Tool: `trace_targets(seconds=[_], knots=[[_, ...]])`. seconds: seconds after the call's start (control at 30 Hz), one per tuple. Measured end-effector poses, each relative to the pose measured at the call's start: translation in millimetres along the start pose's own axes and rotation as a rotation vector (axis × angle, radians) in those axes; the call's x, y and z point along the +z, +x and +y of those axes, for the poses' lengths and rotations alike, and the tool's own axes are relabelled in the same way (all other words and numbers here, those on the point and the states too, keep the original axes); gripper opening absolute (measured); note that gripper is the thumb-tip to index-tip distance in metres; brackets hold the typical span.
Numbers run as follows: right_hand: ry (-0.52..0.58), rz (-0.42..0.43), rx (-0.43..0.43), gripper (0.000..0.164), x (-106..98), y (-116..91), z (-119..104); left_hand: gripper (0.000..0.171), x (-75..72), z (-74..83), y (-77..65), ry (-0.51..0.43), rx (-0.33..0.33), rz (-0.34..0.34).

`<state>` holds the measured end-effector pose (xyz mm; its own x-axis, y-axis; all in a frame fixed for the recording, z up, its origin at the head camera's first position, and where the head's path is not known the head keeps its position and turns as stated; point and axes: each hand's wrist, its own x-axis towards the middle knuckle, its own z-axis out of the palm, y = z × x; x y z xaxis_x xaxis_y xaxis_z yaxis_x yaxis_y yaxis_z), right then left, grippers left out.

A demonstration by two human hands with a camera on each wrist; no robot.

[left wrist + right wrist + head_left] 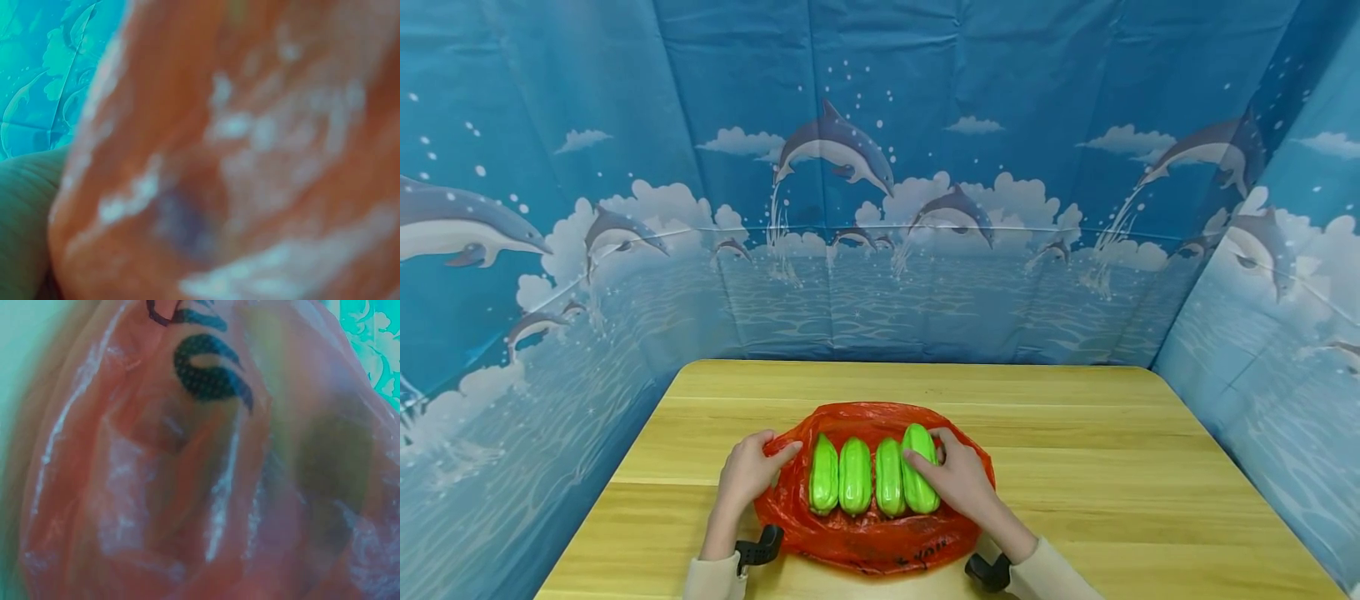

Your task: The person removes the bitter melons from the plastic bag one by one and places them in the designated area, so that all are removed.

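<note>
A red plastic bag point(880, 546) lies spread wide on the table, with dark printed lettering on its near side. Several glossy, bright green, elongated vegetables point(855, 477) sit side by side in it; their exact kind is unclear. With thumb and fingers, my right hand point(961, 477) grips the rightmost green vegetable point(921, 479), which overlaps its neighbour. My left hand point(751, 471) pinches the left rim of the bag. Both wrist views are mostly filled by blurred red plastic point(250, 156), and printed lettering point(209, 365) shows through in the right one.
The bag rests on a light wooden table point(1075, 467) with rounded far corners. Behind and at both sides hangs a blue curtain point(880, 308) printed with dolphins, clouds and water. A black wrist device point(762, 546) is worn on each arm.
</note>
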<state>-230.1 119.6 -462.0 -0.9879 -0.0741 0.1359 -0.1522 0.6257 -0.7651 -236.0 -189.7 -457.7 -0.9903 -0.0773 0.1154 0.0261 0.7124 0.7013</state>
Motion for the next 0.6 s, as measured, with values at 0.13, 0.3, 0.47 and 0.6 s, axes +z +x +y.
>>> trace_targets(seconds=[0.13,0.3,0.47,0.6], knots=[[0.005,0.009,-0.015,0.055,-0.7,-0.9,-0.6,0.031,-0.6,0.9,-0.5,-0.001,-0.003,-0.001],[0.024,0.024,-0.025,0.055,-1.2,-1.2,-0.3,0.031,-1.0,1.4,-0.7,-0.009,-0.006,-0.004],[0.054,0.046,-0.037,0.054,-2.0,-1.6,-0.2,0.031,-1.3,1.9,-0.6,-0.007,-0.006,-0.002],[0.058,0.058,-0.052,0.053,-2.5,-2.2,-0.9,0.031,-1.1,1.8,-0.6,-0.006,-0.007,-0.003]])
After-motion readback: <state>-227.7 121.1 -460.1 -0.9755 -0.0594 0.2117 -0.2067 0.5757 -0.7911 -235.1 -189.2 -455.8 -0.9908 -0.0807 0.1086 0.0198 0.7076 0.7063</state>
